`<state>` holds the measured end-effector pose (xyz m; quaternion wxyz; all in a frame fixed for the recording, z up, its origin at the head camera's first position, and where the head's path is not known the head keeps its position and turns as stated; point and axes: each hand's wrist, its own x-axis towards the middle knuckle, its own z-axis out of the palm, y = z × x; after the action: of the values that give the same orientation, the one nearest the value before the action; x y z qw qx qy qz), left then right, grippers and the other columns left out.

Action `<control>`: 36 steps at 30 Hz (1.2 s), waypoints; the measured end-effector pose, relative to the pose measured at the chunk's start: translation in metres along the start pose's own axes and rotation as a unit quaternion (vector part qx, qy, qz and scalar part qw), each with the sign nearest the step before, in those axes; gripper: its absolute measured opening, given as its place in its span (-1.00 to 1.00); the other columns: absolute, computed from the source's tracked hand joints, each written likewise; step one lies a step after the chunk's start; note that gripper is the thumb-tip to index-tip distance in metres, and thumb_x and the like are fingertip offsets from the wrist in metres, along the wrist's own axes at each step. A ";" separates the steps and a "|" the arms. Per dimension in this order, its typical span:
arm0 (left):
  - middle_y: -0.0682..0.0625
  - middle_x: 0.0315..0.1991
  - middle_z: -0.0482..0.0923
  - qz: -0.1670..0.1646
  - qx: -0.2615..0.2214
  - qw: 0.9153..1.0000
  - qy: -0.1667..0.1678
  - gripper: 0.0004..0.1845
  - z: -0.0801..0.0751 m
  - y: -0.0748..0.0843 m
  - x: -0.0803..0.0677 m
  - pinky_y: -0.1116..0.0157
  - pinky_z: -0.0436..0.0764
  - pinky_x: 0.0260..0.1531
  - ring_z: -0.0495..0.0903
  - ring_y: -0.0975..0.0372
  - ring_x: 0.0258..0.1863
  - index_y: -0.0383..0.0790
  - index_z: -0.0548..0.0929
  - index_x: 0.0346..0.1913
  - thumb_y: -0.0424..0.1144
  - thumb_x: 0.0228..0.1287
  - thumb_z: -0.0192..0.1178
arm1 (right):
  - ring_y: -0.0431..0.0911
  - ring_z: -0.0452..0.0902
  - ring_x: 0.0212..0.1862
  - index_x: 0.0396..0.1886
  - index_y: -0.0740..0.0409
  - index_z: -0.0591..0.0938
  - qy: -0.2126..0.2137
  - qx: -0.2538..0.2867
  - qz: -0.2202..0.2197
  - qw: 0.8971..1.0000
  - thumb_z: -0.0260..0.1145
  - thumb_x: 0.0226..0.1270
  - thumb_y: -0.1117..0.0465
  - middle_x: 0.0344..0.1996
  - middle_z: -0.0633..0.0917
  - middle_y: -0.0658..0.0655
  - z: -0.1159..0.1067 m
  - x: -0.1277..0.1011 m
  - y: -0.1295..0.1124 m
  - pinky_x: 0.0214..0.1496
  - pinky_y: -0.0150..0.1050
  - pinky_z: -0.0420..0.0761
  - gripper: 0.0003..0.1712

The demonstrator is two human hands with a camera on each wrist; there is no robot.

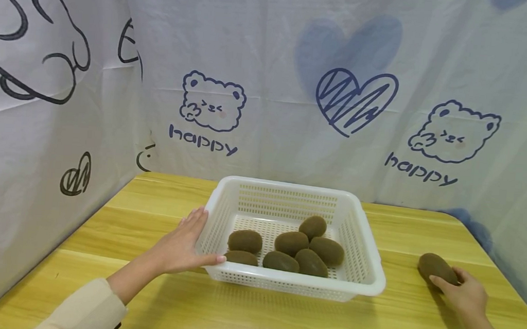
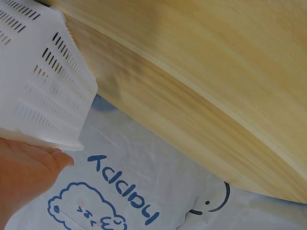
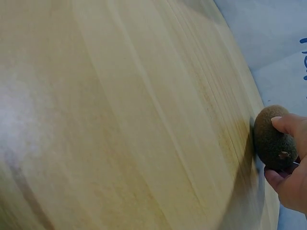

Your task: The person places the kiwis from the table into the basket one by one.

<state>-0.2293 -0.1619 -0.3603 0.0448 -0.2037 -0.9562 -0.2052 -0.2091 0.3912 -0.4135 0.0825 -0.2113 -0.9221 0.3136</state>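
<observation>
A person's right hand (image 1: 467,294) closes its fingers around a lone kiwi (image 1: 436,267) lying on the wooden table (image 1: 279,320), well to the right of the white basket (image 1: 366,276). In the right wrist view the thumb and fingers (image 3: 288,125) curl over the fruit (image 3: 271,139), pinching it while it appears to sit on the tabletop; it does not look lifted yet.

The left hand (image 1: 182,246) lies flat against the basket's left wall, fingers straight and pressed together, the thumb along the front rim. The left wrist view shows the palm (image 2: 24,172) touching the slotted plastic (image 2: 43,91).

Seven kiwis (image 1: 291,249) lie inside the basket, clustered toward its front. Judged from this, most of the fruit is already gathered in, and the one beside the basket looks to be the last left outside; no other loose fruit shows on the table.

The lone kiwi lies on its side, its long axis running from back-left to front-right, slanting away from the basket, its nearer end tucked under the right hand's fingers. A cloth backdrop (image 1: 342,103) printed with bears and hearts stands behind the basket.
</observation>
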 end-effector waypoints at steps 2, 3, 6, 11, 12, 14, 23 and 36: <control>-0.34 0.45 -0.18 0.000 0.000 1.000 -0.001 0.22 0.000 0.000 0.000 -0.10 0.00 0.39 -0.11 -0.19 0.43 -0.47 -0.08 0.41 0.38 -0.04 0.15 | 0.41 0.24 0.16 0.26 0.52 0.24 0.006 0.002 0.001 1.000 0.19 0.25 0.00 0.24 0.27 0.53 0.000 0.000 0.000 0.17 0.19 0.36 -0.20; -0.34 0.45 -0.17 0.000 0.000 1.000 -0.001 0.22 0.000 0.000 0.000 -0.10 0.00 0.39 -0.11 -0.19 0.43 -0.47 -0.07 0.41 0.38 -0.04 0.15 | 0.41 0.25 0.16 0.25 0.52 0.25 0.007 -0.002 0.000 1.000 0.19 0.25 -0.01 0.23 0.28 0.53 0.000 -0.001 -0.001 0.16 0.19 0.37 -0.21; -0.35 0.45 -0.17 0.000 0.000 1.000 0.000 0.22 0.000 0.000 0.000 -0.10 0.00 0.39 -0.10 -0.19 0.43 -0.47 -0.07 0.41 0.38 -0.04 0.15 | 0.40 0.26 0.14 0.23 0.51 0.28 0.009 -0.002 -0.003 1.000 0.20 0.24 -0.02 0.22 0.30 0.53 -0.001 -0.001 -0.001 0.14 0.19 0.38 -0.21; -0.34 0.45 -0.18 0.000 0.001 1.000 0.001 0.22 0.001 0.000 0.001 -0.09 -0.01 0.39 -0.11 -0.19 0.43 -0.47 -0.08 0.42 0.39 -0.04 0.15 | 0.41 0.31 0.10 0.19 0.52 0.31 0.012 -0.019 -0.021 1.000 0.20 0.24 -0.03 0.18 0.35 0.54 -0.004 -0.001 -0.001 0.09 0.17 0.42 -0.23; -0.34 0.45 -0.19 0.000 0.000 1.000 0.001 0.22 0.001 0.000 0.001 -0.09 -0.02 0.39 -0.11 -0.19 0.43 -0.47 -0.09 0.42 0.39 -0.04 0.15 | 0.41 0.32 0.09 0.19 0.52 0.32 0.014 -0.021 -0.024 0.999 0.20 0.24 -0.03 0.17 0.36 0.54 -0.005 -0.001 -0.001 0.08 0.17 0.43 -0.24; -0.34 0.45 -0.20 -0.001 -0.002 1.000 0.000 0.23 0.001 0.000 0.000 -0.09 -0.03 0.39 -0.12 -0.19 0.43 -0.46 -0.09 0.42 0.39 -0.04 0.15 | 0.40 0.33 0.08 0.18 0.51 0.33 0.018 -0.020 -0.026 0.999 0.21 0.23 -0.03 0.16 0.38 0.53 -0.005 -0.001 -0.002 0.07 0.16 0.43 -0.24; -0.34 0.45 -0.18 -0.001 -0.002 1.000 0.001 0.22 0.000 0.001 0.000 -0.08 -0.01 0.39 -0.10 -0.19 0.43 -0.45 -0.09 0.42 0.39 -0.05 0.15 | 0.38 0.37 0.05 0.19 0.50 0.34 0.018 -0.007 -0.036 0.999 0.19 0.24 -0.06 0.15 0.39 0.53 -0.011 -0.001 -0.005 -0.03 0.11 0.49 -0.23; -0.35 0.44 -0.17 -0.003 -0.005 1.000 0.003 0.22 -0.001 0.002 -0.001 -0.10 0.01 0.39 -0.10 -0.19 0.43 -0.47 -0.08 0.41 0.37 -0.05 0.17 | 0.43 0.17 0.20 0.31 0.48 0.18 -0.012 0.008 -0.031 0.999 0.12 0.29 -0.16 0.27 0.22 0.54 -0.018 -0.006 -0.017 0.12 0.25 0.37 -0.10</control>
<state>-0.2280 -0.1608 -0.3588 0.0456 -0.2010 -0.9555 -0.2109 -0.2043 0.3863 -0.3893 0.0828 -0.1782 -0.9266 0.3205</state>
